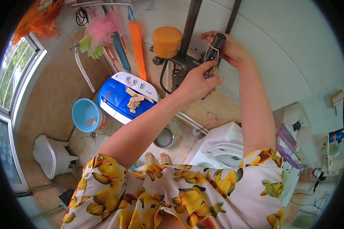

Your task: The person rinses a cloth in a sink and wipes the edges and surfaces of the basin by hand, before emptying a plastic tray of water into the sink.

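Both my hands are raised at the dark shower fixture on the wall. My left hand pinches a small purple bunched piece, whose kind I cannot make out, with the thumb and fingers below the fixture's tip. Behind a dark cylindrical shower handle, my right hand curls its fingers partly round it; its thumb is hidden. A pale wire loop crosses the handle between my hands. Left of it, an orange round tub sits on the fixture.
Below on the left stand a blue-and-white washing machine with tan gloves on its lid, a light-blue bucket and a white stool. A toilet and a grey basin are near my feet. An orange strap hangs on the wall.
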Demonstrator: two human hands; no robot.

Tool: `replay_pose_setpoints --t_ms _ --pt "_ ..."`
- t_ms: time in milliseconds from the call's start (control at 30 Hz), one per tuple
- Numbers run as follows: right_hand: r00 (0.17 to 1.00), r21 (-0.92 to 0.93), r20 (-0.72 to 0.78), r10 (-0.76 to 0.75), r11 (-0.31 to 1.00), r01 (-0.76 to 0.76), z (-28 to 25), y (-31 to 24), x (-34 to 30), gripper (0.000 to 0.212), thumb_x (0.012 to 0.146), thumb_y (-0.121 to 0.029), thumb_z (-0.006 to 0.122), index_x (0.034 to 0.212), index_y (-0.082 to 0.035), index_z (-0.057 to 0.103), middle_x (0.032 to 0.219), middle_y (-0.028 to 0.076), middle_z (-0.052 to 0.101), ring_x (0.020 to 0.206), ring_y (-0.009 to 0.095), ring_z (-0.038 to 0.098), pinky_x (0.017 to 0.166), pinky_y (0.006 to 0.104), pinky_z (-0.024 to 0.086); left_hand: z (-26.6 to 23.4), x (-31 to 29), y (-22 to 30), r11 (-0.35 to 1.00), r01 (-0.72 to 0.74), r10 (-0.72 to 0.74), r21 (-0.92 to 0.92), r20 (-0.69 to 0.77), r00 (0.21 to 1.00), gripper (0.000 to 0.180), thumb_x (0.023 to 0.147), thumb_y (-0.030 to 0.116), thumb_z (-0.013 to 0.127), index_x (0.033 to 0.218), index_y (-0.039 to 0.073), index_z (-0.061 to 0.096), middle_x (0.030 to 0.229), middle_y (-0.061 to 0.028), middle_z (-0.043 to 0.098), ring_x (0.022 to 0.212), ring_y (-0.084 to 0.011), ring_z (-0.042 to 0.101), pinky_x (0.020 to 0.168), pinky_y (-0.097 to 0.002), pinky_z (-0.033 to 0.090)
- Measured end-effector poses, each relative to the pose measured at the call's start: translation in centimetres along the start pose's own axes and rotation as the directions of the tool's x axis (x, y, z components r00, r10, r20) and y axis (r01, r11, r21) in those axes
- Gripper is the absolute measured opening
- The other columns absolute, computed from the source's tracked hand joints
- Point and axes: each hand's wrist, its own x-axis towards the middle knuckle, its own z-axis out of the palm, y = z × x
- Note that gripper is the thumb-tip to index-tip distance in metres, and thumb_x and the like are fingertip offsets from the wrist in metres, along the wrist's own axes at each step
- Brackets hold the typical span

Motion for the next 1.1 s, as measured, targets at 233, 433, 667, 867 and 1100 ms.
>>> replay_pose_setpoints --t_ms 233,433,667,867,1100 --pt "0.999 0.022 0.052 -0.010 1.000 0.009 -0.7 0.1 0.0 0.028 0.086 -0.021 0.061 0.108 -0.004 0.061 0.091 -0.003 0.055 0.077 0.007 0.048 0.071 0.0231 0.041 2.2 0.5 -0.2 0.966 -0.051 0.023 -0.252 -0.112 0.993 0.047 0.082 0.014 0.063 0.125 0.004 0.046 0.068 -0.0035 0.055 0.057 -0.0098 0.051 0.052 -0.0255 0.043" --pt "0.998 0.030 0.025 -0.057 0.998 0.057 -0.1 -0.4 -0.4 0.028 0.086 -0.016 0.059 0.111 -0.004 0.060 0.097 0.000 0.058 0.076 0.007 0.049 0.072 0.0219 0.042 2.9 0.7 0.3 0.930 -0.162 0.110 -0.331 -0.170 0.979 0.033 0.085 0.013 0.061 0.116 0.008 0.051 0.066 -0.0024 0.054 0.055 -0.0111 0.051 0.048 -0.0250 0.042" --pt "0.996 0.060 0.084 -0.032 0.998 0.027 -1.1 0.2 -0.1 0.028 0.086 -0.016 0.058 0.110 -0.003 0.060 0.088 -0.002 0.058 0.071 0.006 0.049 0.064 0.0214 0.041 3.0 1.1 0.1 0.902 -0.043 0.013 -0.430 -0.074 0.997 0.015 0.085 0.013 0.061 0.096 0.008 0.053 0.068 -0.0030 0.055 0.057 -0.0118 0.054 0.047 -0.0263 0.043" --pt "0.995 -0.061 0.095 -0.018 0.998 0.024 -0.8 -0.3 -0.4 0.027 0.086 -0.020 0.056 0.108 -0.007 0.061 0.075 -0.005 0.056 0.065 0.006 0.050 0.057 0.0211 0.038 0.2 0.5 -1.9 0.911 -0.047 -0.049 -0.410 -0.221 0.974 0.008 0.083 0.009 0.060 0.083 0.007 0.052 0.067 -0.0051 0.056 0.056 -0.0147 0.055 0.049 -0.0258 0.042" --pt "0.997 -0.114 -0.038 0.070 0.991 -0.074 -0.7 3.5 -0.9 0.023 0.087 -0.025 0.055 0.104 -0.011 0.063 0.092 -0.002 0.062 0.073 0.007 0.053 0.059 0.0240 0.040 0.6 0.8 -1.2 0.949 0.100 -0.201 -0.299 -0.330 0.922 0.010 0.081 0.010 0.061 0.083 0.004 0.054 0.067 -0.0059 0.057 0.056 -0.0143 0.055 0.049 -0.0260 0.042"
